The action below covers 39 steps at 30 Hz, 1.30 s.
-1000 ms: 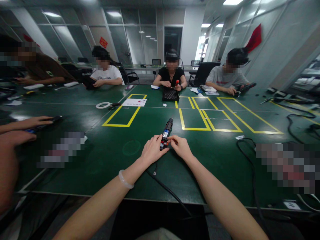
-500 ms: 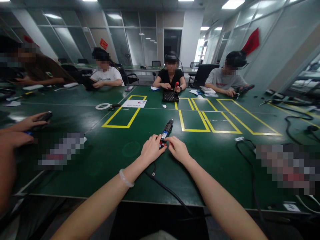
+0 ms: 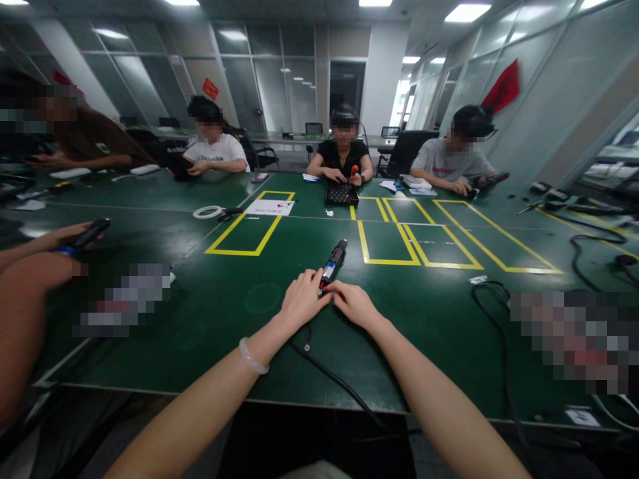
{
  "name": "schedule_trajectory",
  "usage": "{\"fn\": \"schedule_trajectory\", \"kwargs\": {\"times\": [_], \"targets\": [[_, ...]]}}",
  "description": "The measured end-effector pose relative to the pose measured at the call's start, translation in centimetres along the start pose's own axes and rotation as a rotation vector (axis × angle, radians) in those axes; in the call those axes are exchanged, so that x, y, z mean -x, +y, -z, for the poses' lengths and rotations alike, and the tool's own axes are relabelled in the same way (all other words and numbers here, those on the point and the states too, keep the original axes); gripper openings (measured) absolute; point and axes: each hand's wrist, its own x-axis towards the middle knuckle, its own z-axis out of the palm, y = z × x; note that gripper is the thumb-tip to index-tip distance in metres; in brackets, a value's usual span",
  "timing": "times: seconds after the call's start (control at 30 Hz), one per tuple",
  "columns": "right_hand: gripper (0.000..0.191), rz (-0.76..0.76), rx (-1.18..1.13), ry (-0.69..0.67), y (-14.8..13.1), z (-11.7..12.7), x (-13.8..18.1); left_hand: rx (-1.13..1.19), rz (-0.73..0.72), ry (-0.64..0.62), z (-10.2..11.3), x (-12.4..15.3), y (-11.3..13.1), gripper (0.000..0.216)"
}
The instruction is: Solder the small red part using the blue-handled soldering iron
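Note:
A slim black tool with a blue and red band (image 3: 332,263) lies on the green table (image 3: 239,306), pointing away from me. My left hand (image 3: 301,301) grips its near end from the left, fingers curled round it. My right hand (image 3: 354,303) pinches the same near end from the right. A black cable (image 3: 332,379) runs from the tool's near end back toward me, over the table edge. A pale bangle sits on my left wrist.
Yellow tape rectangles (image 3: 252,229) mark the table ahead. A black tray (image 3: 341,193), a white tape ring (image 3: 207,212) and a paper sheet (image 3: 269,207) lie beyond. Several people sit around the table. A neighbour's hand with a dark tool (image 3: 84,236) is at left; cables (image 3: 492,313) at right.
My hands and the tool have barely shifted. The neighbour's hand at the left has lifted its dark tool slightly.

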Motion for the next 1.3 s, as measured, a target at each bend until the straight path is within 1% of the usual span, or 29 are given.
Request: {"fn": "schedule_trajectory", "kwargs": {"times": [0.07,0.17,0.2,0.37,0.43,0.5,0.57,0.7,0.83,1.07,1.3], "targets": [[0.033,-0.012,0.001,0.012,-0.1,0.1,0.0,0.002,0.002,0.001,0.0,0.0,0.0,0.056],[0.047,-0.025,-0.007,0.059,-0.1,0.3,0.0,0.014,0.01,0.006,0.0,0.0,0.0,0.056],[0.048,-0.02,-0.009,0.068,0.0,0.3,0.0,0.016,0.012,0.007,0.0,0.0,0.0,0.056],[0.034,-0.001,0.014,0.021,0.2,0.1,-0.1,0.014,0.021,0.003,-0.2,0.1,-0.1,0.053],[0.035,-0.018,0.023,0.032,0.2,0.1,-0.1,0.016,0.026,0.008,-0.3,0.1,-0.1,0.055],[0.041,-0.037,0.031,0.048,0.0,0.2,-0.1,0.018,0.03,0.016,-0.3,0.2,-0.2,0.057],[0.044,-0.055,0.047,0.031,-0.1,0.2,-0.1,0.018,0.037,0.021,-0.4,0.2,-0.3,0.057],[0.041,-0.06,0.079,-0.043,-0.4,0.1,-0.1,0.011,0.06,0.029,-0.5,0.3,-0.5,0.056],[0.043,-0.053,0.092,-0.044,-0.7,0.0,-0.1,0.011,0.078,0.046,-0.5,0.3,-0.6,0.055],[0.041,-0.059,0.122,-0.065,-0.9,0.0,-0.2,0.011,0.07,0.053,-0.6,0.4,-0.8,0.057],[0.039,-0.055,0.125,-0.038,-0.9,-0.1,-0.1,0.007,0.073,0.051,-0.5,0.4,-0.9,0.057]]}}
